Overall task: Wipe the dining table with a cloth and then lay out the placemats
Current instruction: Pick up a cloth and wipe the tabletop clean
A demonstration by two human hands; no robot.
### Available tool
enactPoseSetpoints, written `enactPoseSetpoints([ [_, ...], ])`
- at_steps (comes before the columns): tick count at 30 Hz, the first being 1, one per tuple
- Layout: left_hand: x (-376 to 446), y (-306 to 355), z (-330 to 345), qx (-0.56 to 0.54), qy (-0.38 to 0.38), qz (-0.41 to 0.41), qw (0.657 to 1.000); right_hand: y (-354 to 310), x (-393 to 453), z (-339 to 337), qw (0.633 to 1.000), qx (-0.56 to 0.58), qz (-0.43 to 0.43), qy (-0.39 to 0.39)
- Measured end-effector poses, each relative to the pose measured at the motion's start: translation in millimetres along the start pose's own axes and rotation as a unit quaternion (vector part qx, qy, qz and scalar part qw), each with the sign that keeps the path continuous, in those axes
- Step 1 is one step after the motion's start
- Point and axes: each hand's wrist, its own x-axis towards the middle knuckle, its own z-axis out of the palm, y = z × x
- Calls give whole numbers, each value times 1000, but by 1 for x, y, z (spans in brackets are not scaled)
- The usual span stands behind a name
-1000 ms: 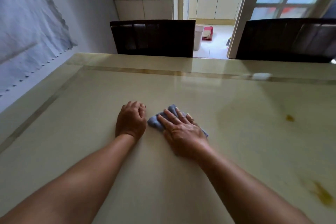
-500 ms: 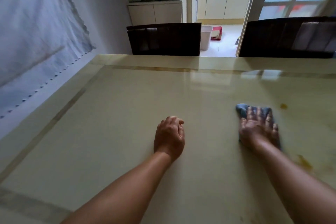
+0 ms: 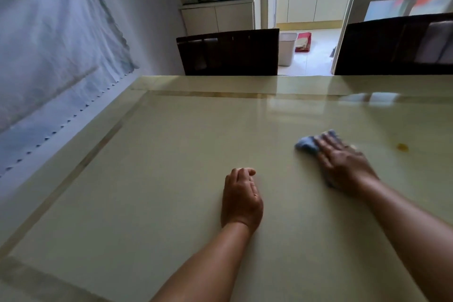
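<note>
A glossy cream dining table (image 3: 152, 179) with a darker inlaid border fills the view. My right hand (image 3: 343, 164) lies flat, fingers spread, pressing a small blue cloth (image 3: 306, 144) onto the table right of centre; the cloth shows past the fingertips and is blurred by motion. My left hand (image 3: 242, 196) rests on the table near the middle as a loose fist, holding nothing. A small yellow-brown stain (image 3: 402, 146) sits on the table to the right of the cloth. No placemats are in view.
Two dark wooden chairs (image 3: 228, 52) (image 3: 397, 44) stand against the table's far edge. A pale draped fabric (image 3: 49, 61) hangs along the left side. Beyond an open doorway, a white bin (image 3: 286, 48) stands on the floor by pale cabinets.
My right hand swept the cloth from beside my left hand out to the right, toward the stain, and now reaches slightly farther away. The left hand has stayed in place.
</note>
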Motion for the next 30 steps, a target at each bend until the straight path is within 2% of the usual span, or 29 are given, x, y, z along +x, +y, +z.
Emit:
enactPoseSetpoints([
  [2, 2, -3, 5, 3, 19, 9, 1000, 18, 24, -6, 993, 18, 118, 13],
  [4, 3, -4, 10, 14, 35, 16, 999, 26, 47, -9, 980, 28, 198, 13],
  [6, 6, -5, 14, 26, 42, 14, 999, 26, 68, -10, 971, 35, 238, 15],
  [8, 7, -4, 15, 31, 43, 15, 998, 17, 82, -10, 969, 38, 243, 17],
  [14, 6, -3, 13, 55, 33, 31, 997, -37, 77, 3, 999, -8, 35, -23],
  [20, 7, -2, 8, 6, 45, 18, 999, -96, -32, 28, 989, 5, -138, -54],
  [22, 6, 0, 7, -21, 42, 7, 999, -86, -66, 32, 980, -7, -192, -58],
  [23, 5, -1, 6, -28, 38, 3, 999, -70, -71, 28, 980, 0, -190, -53],
  [25, 4, 1, 2, -38, 22, -6, 999, -20, -71, 15, 992, 15, -122, -19],
  [27, 2, 1, -2, -38, -9, -9, 999, 38, -74, 0, 1000, 11, -4, 17],
  [28, 1, 2, -5, -31, -29, -6, 999, 61, -78, -5, 998, 5, 51, 21],
  [30, -4, 4, -10, -5, -72, -6, 997, 77, -91, -9, 994, -7, 105, 14],
])
